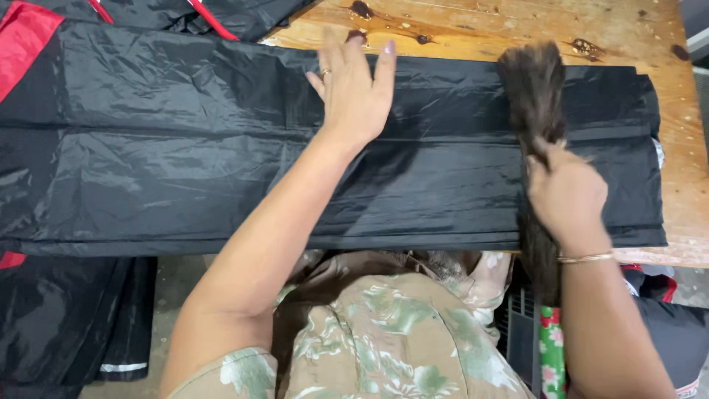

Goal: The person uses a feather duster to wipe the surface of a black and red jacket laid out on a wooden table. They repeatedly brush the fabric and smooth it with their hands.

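We see a folded black glossy fabric (185,148) lying flat along the wooden table (480,26), its long folded edge at the table's near side. The left hand (354,92) rests on the fabric near its far edge, palm down, fingers spread apart and gripping nothing. The right hand (565,196) is closed around a dark bristle brush (533,85), whose tuft touches the fabric near its right end. The brush handle appears to extend below the table edge; motion blur obscures it.

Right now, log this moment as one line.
left hand: flat on black fabric | right hand: gripping brush | brush on fabric | wooden table
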